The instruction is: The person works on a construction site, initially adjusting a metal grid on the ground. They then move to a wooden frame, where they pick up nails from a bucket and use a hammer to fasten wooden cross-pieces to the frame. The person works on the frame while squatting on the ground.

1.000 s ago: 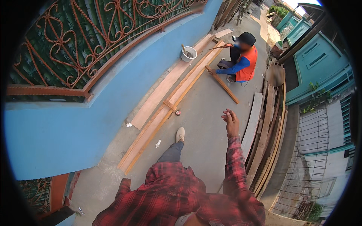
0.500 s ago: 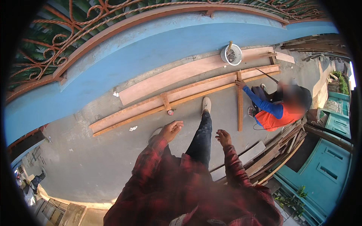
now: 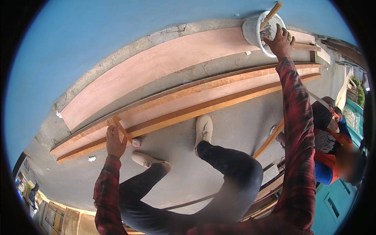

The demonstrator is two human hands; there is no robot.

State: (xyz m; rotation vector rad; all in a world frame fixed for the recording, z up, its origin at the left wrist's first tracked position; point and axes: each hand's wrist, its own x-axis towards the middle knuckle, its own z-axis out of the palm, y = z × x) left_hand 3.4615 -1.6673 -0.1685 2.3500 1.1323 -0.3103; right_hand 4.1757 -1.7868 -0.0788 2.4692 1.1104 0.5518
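My left hand (image 3: 116,141) is closed on a short wooden crosspiece (image 3: 125,132), which lies across a long frame of two wooden battens (image 3: 219,102) with a pale thin board between them. Up at the right, my right hand (image 3: 280,44) reaches to the mouth of a white bucket (image 3: 252,30), its fingers apart and slightly curled over the rim. A wooden handle (image 3: 271,15) sticks out of the bucket. Small dark pieces lie inside, too small to name. Just beside the crosspiece, a small round reddish object (image 3: 136,143) sits on the ground.
A long pale board (image 3: 164,58) lies between the frame and the blue wall (image 3: 117,35). At the right a co-worker (image 3: 333,145) crouches beside a loose batten (image 3: 269,138). More planks (image 3: 270,184) are stacked behind my right leg. My shoes stand near the frame's edge.
I have crouched closer to the frame. My left hand has come down onto the crosspiece, and my right hand has stretched out to the bucket. The co-worker's hand has left the batten.
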